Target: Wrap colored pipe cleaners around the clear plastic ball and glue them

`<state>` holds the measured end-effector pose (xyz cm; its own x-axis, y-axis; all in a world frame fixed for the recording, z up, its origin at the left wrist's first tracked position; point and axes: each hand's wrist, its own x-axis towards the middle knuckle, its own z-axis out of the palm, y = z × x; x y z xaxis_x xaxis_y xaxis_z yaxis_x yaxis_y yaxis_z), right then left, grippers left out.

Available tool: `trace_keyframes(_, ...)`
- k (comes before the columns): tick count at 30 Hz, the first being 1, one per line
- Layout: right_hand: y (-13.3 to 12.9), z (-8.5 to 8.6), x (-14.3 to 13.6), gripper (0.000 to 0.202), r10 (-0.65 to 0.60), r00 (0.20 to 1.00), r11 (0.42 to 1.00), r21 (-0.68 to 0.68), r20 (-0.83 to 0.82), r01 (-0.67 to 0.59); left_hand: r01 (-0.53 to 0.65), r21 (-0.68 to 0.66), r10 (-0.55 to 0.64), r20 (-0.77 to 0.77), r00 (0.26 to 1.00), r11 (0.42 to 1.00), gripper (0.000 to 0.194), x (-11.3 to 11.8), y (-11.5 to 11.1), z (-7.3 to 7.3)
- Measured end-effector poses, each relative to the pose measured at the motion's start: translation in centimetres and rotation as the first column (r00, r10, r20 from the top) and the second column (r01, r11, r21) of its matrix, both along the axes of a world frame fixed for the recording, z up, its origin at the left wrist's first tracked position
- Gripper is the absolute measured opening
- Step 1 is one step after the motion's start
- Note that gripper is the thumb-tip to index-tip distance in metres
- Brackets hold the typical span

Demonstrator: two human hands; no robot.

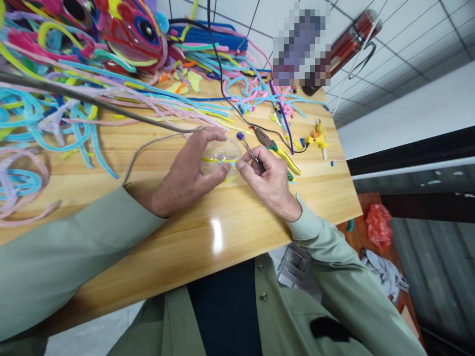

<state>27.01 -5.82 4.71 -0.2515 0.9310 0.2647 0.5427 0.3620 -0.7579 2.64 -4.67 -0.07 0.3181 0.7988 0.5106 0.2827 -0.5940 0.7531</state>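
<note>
"How far along?"
"Partway, I'd judge: yellow strip (210, 159) across the clear plastic dome (227, 146) on the surface (178, 242), purple piece (240, 135) apart from it."
"Grip?"
"Left hand (187, 170) curled round the dome; right hand (272, 183) pinching tweezers (250, 150)."

Both hands (226, 170) (fingers (218, 174) curled) nearly meet, forearms angled inward.

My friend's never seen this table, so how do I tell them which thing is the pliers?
On the wooden table, find the person's right hand. The pliers lie just beyond it. They have a dark metal head and yellow-and-green handles, unlike the slim dark tool in that hand or the mostly yellow tool farther right.
</note>
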Motion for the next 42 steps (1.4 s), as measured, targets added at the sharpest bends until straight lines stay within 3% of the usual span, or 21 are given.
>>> trace_keyframes(7,0.0,-0.5,0.0,0.050,-0.005,1.000,1.000,-0.007,-0.029,0.005,-0.014,0.042,0.016,-0.038,0.999,0.999,0.058,0.0,0.0,-0.6)
trace_keyframes(21,-0.3,-0.3,0.0,0.053,0.023,0.997,0.999,-0.030,-0.077,-0.026,-0.092,0.003,0.092,-0.023,0.996,0.996,0.049,0.6,-0.6,-0.1)
trace_keyframes(26,-0.6,1.5,2.0,0.050,0.096,0.995,0.993,0.065,0.001,-0.096,-0.024,-0.003,0.024,-0.035,0.999,1.000,0.049,0.8,-0.2,0.3)
trace_keyframes(32,-0.2,4.6,3.7,0.038,0.286,0.930,0.928,0.175,0.232,-0.329,0.068,0.045,-0.067,-0.028,0.997,0.997,0.064,0.6,1.0,0.2)
trace_keyframes(38,0.6,5.2,3.8,0.035,0.251,0.900,0.919,0.206,0.355,-0.338,0.070,0.129,-0.059,-0.088,0.994,0.989,0.057,1.1,1.2,-0.2)
trace_keyframes(42,1.2,5.3,4.0,0.027,0.279,0.878,0.866,0.293,0.390,-0.405,0.114,0.144,-0.098,-0.115,0.988,0.983,0.057,0.9,1.3,0.0)
